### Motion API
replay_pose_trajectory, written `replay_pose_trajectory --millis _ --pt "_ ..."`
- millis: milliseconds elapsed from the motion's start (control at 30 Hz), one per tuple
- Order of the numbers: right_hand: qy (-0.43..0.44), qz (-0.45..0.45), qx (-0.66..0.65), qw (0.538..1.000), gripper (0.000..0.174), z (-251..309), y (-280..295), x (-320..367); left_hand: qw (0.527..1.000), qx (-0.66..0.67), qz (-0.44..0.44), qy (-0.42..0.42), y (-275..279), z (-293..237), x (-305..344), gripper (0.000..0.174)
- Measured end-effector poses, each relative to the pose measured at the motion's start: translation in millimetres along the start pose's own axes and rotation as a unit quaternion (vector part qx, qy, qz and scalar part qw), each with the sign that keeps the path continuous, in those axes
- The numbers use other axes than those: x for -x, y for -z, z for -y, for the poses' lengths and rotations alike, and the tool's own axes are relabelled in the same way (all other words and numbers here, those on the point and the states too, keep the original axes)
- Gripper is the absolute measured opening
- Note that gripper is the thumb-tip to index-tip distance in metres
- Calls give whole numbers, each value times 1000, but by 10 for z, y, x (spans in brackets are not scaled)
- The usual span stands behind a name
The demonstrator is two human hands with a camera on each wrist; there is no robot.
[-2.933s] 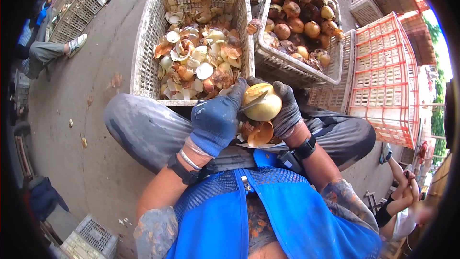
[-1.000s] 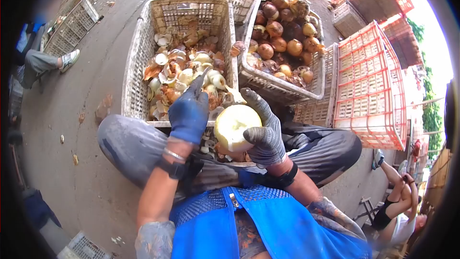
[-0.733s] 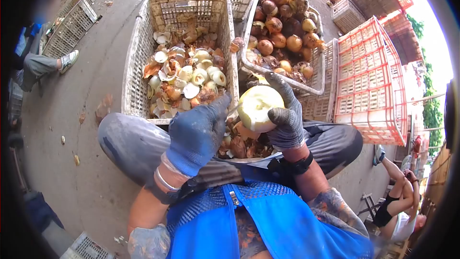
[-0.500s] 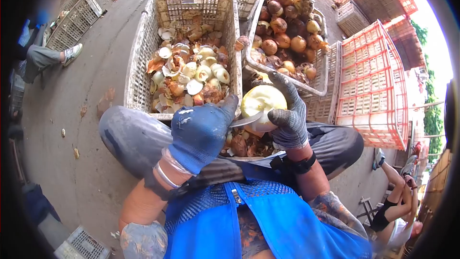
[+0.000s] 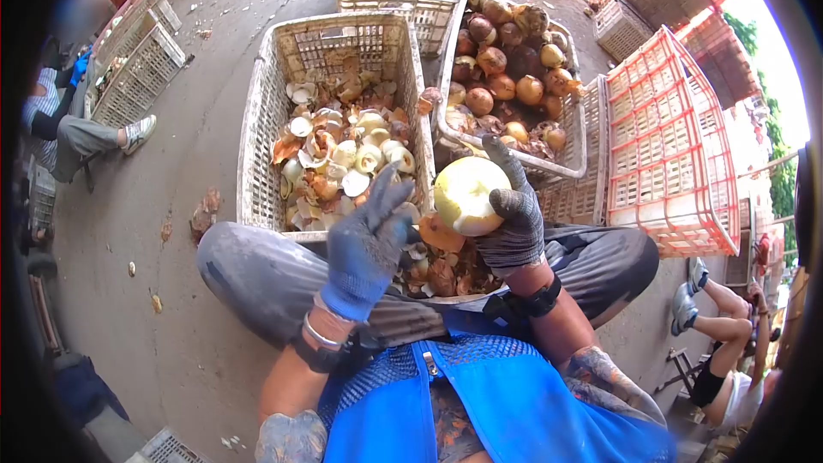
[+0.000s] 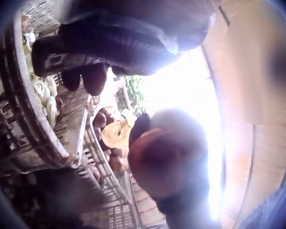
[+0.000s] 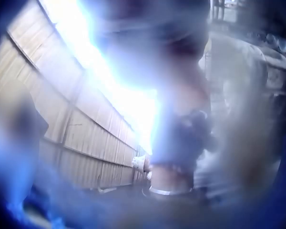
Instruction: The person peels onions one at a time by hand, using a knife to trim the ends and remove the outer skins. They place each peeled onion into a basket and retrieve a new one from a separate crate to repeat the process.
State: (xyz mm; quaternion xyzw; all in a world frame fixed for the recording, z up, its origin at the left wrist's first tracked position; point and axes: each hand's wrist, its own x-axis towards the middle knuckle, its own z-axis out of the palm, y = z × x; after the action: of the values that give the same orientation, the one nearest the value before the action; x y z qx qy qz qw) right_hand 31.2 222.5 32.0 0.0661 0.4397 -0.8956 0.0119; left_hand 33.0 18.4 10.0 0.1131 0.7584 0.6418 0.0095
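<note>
A pale peeled onion sits in my right hand, with the gloved thumb over its near side and a finger behind it. To its left is my left hand in a blue and grey glove, not touching the onion, with two fingers stretched up and apart. Its remaining fingers are partly hidden, and no knife can be made out. Dark gloved fingers cross the top of the left wrist view. Brown peel lies below the onion, over a container of skins between the legs. The right wrist view is badly blurred.
A crate of peels and cut pieces stands ahead on the left; a crate of unpeeled onions is ahead on the right. Stacked crates with red netting rise at the right. People sit at both sides.
Earlier the left hand held a knife against the onion; now its fingers are raised, away from the onion, and the blade is out of sight. The right hand still holds the onion.
</note>
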Motion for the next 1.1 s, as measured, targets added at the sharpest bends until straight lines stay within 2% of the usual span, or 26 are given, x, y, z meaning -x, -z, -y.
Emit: replay_pose_trajectory --millis 67,100,133,167,200,233,267,300,333,367,400,433,467,500,567,667,800,867,900,967,1033,1100 --pt "7 19 31 999 87 9 -95 -4 999 2 29 -29 -79 -40 14 62" --pt "4 21 29 999 87 6 -106 2 995 96 8 27 -112 -165 5 52" --pt "28 30 155 987 88 7 -97 24 978 189 -14 83 -118 -226 8 43" --pt "51 37 280 958 89 19 -74 46 978 189 -16 87 -107 -194 -9 43" --pt "26 69 265 961 88 70 -24 60 997 60 -29 -30 -112 -158 -63 43" --pt "21 67 267 961 88 60 70 71 987 -69 -41 -143 -122 -153 -89 44" --pt "-40 61 169 983 86 6 206 62 969 -182 6 -165 -96 -189 -70 44" --pt "-97 52 67 992 85 -32 286 57 956 -202 24 -210 -106 -355 -84 43" --pt "-120 49 -10 992 81 -57 351 77 976 -123 -9 -178 -182 -329 -61 43" --pt "-120 45 -9 992 81 -76 404 105 988 -44 -42 -143 -249 -291 -25 42" --pt "-118 36 -75 990 80 -92 413 127 988 -42 -39 -143 -237 -256 -3 42" --pt "-113 27 -141 983 79 -100 434 140 981 -115 -32 -155 -169 -210 13 42" --pt "-113 15 -132 985 76 -102 512 147 968 -188 -26 -166 -118 -180 32 42" --pt "-113 13 -132 985 76 -87 518 156 968 -188 -25 -165 -93 -185 68 42" --pt "-72 32 -93 993 75 -59 493 151 945 -292 37 -143 -40 -238 126 39" --pt "-55 59 -46 996 75 -25 511 132 931 -332 51 -145 -48 -294 134 40" --pt "-67 63 -64 994 76 -50 492 140 915 -365 40 -166 -66 -280 89 44" --pt "-140 42 -133 980 75 -78 445 175 880 -437 32 -182 -93 -185 58 45" --pt "-141 42 -134 980 75 -115 420 200 880 -439 33 -180 -113 -94 43 45" --pt "-202 34 -214 955 79 -165 361 186 903 -385 2 -188 -171 133 -20 41" --pt "-205 38 -199 958 76 -165 393 139 915 -362 -5 -177 -228 192 -2 40" --pt "-185 5 -89 979 70 -116 422 102 951 -259 -15 -167 -238 182 45 42"
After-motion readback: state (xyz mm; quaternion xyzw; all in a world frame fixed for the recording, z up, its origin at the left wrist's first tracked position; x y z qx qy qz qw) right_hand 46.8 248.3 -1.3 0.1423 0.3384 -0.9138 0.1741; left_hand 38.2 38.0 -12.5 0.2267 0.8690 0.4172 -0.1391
